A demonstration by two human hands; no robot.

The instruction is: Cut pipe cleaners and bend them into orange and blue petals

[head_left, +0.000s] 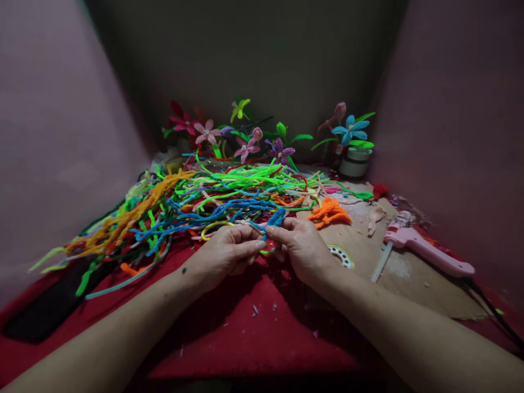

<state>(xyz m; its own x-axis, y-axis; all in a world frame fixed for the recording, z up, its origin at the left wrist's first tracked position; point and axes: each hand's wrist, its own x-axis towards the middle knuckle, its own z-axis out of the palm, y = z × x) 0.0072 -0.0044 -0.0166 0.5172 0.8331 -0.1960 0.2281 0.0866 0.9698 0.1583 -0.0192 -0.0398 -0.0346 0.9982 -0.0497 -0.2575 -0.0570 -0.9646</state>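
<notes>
Between my two hands is a blue pipe cleaner, part of it bunched into a fuzzy petal-like shape that sticks up beside my right fingers. My left hand is closed, thumb and forefinger pinching the thin blue end. My right hand is closed on the thicker bunched part. Both hands are close together over the front edge of a big heap of multicoloured pipe cleaners. The fingers partly hide where the blue pieces meet.
A pink hot glue gun lies on a cardboard sheet at right, near orange bent pipe cleaners and a white tape roll. Pipe-cleaner flowers stand behind; a blue one rises by a jar. Red cloth covers the table.
</notes>
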